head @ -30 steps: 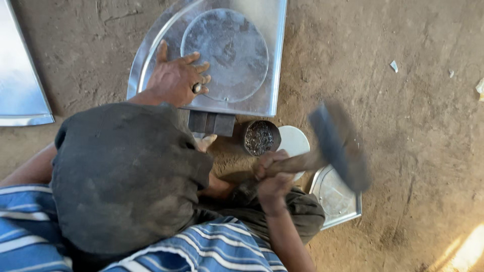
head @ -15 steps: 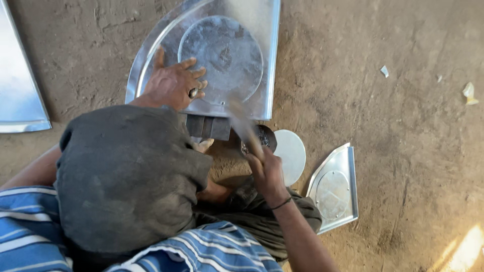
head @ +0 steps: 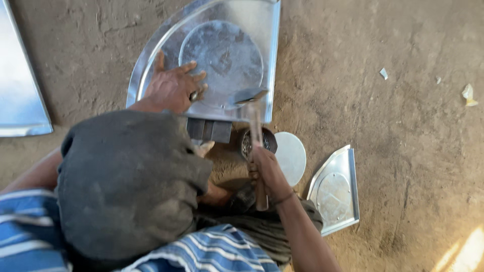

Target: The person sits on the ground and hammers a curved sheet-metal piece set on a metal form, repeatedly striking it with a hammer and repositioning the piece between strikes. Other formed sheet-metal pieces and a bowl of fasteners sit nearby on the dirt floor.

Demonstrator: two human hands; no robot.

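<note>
Sheet-metal panel [head: 262, 30] with scribed disc, flat on the dirt floor [head: 393, 116]. Left hand [head: 174, 88] pressed on it, fingers spread; right hand [head: 264, 168] clenched round a hammer [head: 254, 118], head apparently on the disc edge. A glancing blow could reach nearby fingertips.

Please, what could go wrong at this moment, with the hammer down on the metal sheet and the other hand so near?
1. The hammer meets the metal sheet close to the left hand pressed flat on it; a stray blow could hit the fingers.
2. The right hand grips the handle low, so the head may glance off.
3. The sheet's bare edge lies beside that wrist and might cut it.
</note>
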